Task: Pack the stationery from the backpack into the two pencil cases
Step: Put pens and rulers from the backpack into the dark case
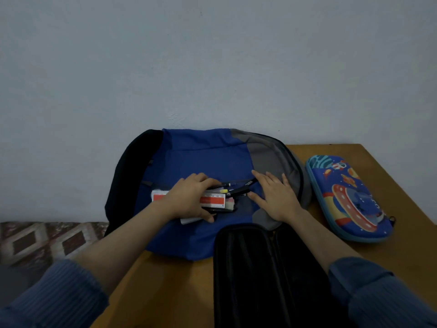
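A soft blue, grey and black fabric backpack [201, 159] lies flat at frame centre on the brown wooden table [369, 157]. Below it, an open black fabric pencil case [267, 268] runs lengthwise toward the bottom edge. At right lies a glossy moulded oval pencil case with rocket print [347, 200], slanting toward lower right. The left hand [189, 200] clamps a horizontal bundle of pens and a red-and-white ruler [212, 200] at the backpack's pocket; the right hand [274, 197] presses flat, fingers spread.

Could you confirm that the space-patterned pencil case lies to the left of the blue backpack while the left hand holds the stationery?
Not quite: in the head view, the space-patterned pencil case lies to the right of the blue backpack; the left hand does hold the stationery.
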A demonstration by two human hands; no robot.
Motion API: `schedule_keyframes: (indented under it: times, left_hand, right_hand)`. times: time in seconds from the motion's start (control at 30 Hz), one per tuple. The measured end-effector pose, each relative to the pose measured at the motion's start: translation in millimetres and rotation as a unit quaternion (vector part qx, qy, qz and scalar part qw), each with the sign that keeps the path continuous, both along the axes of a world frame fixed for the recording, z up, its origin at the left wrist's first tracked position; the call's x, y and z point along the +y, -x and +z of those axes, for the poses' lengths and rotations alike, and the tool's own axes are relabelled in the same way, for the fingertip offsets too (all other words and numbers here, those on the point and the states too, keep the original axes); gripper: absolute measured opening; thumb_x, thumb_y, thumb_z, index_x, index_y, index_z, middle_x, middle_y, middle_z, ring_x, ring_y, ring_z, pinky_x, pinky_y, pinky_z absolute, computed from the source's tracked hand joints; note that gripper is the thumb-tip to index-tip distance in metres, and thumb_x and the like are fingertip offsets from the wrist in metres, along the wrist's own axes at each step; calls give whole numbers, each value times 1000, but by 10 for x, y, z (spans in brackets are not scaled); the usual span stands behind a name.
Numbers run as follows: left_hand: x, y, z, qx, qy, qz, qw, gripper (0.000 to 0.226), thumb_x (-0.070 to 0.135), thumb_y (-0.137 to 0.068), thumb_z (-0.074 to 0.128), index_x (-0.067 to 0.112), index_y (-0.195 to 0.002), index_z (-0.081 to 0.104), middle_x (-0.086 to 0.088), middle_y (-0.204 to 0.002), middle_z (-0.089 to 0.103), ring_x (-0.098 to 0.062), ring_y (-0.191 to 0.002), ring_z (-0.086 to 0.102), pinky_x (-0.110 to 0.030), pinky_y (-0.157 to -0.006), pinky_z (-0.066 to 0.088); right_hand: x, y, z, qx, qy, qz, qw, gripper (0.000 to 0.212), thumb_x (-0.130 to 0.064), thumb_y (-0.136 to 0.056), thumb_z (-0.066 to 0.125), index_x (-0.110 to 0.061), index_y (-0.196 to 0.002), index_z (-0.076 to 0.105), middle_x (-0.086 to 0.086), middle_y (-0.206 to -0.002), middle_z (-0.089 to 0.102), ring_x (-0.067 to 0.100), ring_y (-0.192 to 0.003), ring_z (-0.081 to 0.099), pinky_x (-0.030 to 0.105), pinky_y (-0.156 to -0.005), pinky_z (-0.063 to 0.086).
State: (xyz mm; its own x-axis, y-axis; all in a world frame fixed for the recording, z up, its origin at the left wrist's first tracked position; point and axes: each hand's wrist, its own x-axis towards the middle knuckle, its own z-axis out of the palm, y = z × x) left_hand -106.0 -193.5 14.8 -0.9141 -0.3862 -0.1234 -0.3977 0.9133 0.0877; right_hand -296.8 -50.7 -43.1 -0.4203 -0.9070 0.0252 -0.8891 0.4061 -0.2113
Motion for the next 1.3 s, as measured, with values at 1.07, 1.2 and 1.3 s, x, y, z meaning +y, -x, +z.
schedule_keyframes:
  times: [1.07, 1.2, 1.3]
  left_hand:
    - [-525, 88, -172, 92, -36, 235, 967, 21, 11, -92, 52, 10, -104, 69, -11, -109, 67, -27, -98, 61, -37, -82, 51]
    - [-520, 65, -120, 37, -40, 205, 977, 19, 13, -88, 60, 12, -106, 66, -10, -108, 65, -26, -99, 59, -37, -83, 50]
    - [-484, 44, -132, 38, -17, 211, 977, 17, 15, -88, 59, 14, -105, 63, -8, -110, 63, -25, -99, 57, -36, -80, 49]
  right_hand:
    - [22, -28, 20, -4, 23, -3, 1000, 62, -52, -96, 33, -23, -149, 18, -4, -154, 27, 17, -145, 16, 46, -119, 4]
    - [27, -44, 37, -4, 16, -4, 1000, 61, -52, -96, 33, -23, -148, 18, -5, -154, 26, 16, -145, 15, 46, -119, 4]
    - [28, -46, 41, -5, 9, -3, 1000, 62, -52, -96, 32, -23, -149, 17, -6, -155, 24, 16, -145, 14, 46, -119, 3]
